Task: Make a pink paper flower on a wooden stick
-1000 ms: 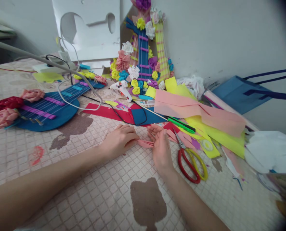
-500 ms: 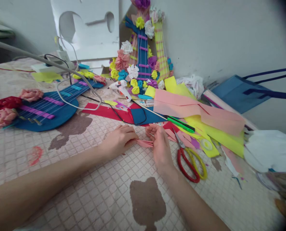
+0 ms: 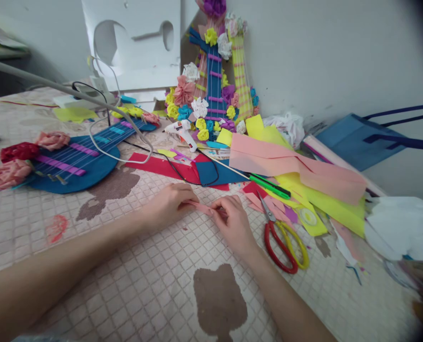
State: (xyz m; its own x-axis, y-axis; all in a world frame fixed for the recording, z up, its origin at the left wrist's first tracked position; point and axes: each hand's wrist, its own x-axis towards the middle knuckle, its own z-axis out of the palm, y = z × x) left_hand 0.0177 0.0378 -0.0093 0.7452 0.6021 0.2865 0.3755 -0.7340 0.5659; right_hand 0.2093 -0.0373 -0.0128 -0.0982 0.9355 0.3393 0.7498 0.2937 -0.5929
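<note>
A narrow folded strip of pink crepe paper (image 3: pixel 201 207) stretches between my two hands, just above the patterned tablecloth (image 3: pixel 154 285). My left hand (image 3: pixel 172 203) is closed on its left end, with the fingertips partly hidden behind the knuckles. My right hand (image 3: pixel 232 221) pinches the strip near its right end between thumb and fingers. To the right of my right hand lie scissors (image 3: pixel 282 237) with one red and one yellow handle. Small cut pink paper pieces (image 3: pixel 268 205) lie behind the scissors' blades.
A blue paper guitar (image 3: pixel 79 164) with paper roses lies at the left. A glue gun (image 3: pixel 183 134) with its black cord, a green utility knife (image 3: pixel 270 186) and pink paper sheets (image 3: pixel 297 166) sit farther back. Flower-covered guitars (image 3: pixel 215 85) lean against the wall.
My right hand has gone from fingers spread beside the pink strip to pinching it. My left hand has shifted slightly left with its end. The view has moved a little.
</note>
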